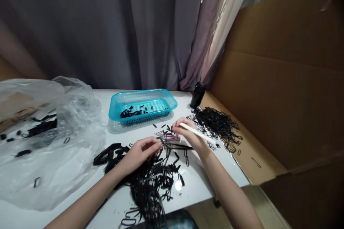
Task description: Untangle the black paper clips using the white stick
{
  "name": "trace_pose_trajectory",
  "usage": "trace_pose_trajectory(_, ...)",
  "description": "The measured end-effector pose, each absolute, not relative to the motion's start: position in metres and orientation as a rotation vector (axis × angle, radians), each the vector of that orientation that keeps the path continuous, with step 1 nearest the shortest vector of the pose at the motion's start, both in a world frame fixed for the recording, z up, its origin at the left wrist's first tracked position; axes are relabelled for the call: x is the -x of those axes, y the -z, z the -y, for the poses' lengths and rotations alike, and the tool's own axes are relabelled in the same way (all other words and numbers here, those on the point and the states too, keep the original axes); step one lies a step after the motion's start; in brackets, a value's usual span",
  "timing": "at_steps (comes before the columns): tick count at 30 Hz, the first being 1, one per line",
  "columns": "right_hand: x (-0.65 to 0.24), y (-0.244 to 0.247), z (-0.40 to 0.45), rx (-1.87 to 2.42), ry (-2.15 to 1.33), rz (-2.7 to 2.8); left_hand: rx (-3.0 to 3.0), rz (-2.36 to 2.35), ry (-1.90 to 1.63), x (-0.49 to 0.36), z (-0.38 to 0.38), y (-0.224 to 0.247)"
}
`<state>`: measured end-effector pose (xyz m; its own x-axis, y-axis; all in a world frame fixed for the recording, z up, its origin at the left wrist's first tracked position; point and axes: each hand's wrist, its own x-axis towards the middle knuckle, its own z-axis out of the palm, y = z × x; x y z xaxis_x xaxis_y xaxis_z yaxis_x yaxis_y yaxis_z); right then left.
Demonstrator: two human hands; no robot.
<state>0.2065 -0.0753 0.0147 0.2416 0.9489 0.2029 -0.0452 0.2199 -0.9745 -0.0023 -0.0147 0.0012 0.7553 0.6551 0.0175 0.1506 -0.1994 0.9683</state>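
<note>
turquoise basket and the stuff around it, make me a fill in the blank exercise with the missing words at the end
The small pieces in the turquoise basket are coloured ____.
The white stick is in the person's ____ hand.
The clear plastic sheeting lies to the ____ of the basket in the picture.
The large brown panel on the right is made of ____.

Missing words: black; right; left; cardboard.

Gray curtains (pixel 107 35) behind white table (pixel 199 182)
</note>
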Motion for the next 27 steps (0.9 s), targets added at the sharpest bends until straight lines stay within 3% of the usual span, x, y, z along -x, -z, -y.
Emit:
trace_pose_trajectory(7, -0.284, 0.002, 0.069, 1.185, -0.24, 0.617, -1.776, -0.704, -0.564, 0.002, 0.017, -0.004)
trace_pose_trajectory(13, -0.284, -0.005, 0.073, 1.186, -0.018, 0.569, -1.834, -0.708, -0.625, 0.002, 0.019, -0.007)
trace_pose_trajectory(18, -0.271, -0.016, 0.075, 1.215, -0.077, 0.635, -1.985, -0.756, -0.756, 0.004, 0.017, -0.003)
trace_pose_trajectory(27, -0.205, -0.008, 0.072, 1.323, -0.521, 1.079, -1.995, -0.859, -1.134, 0.013, 0.012, -0.01)
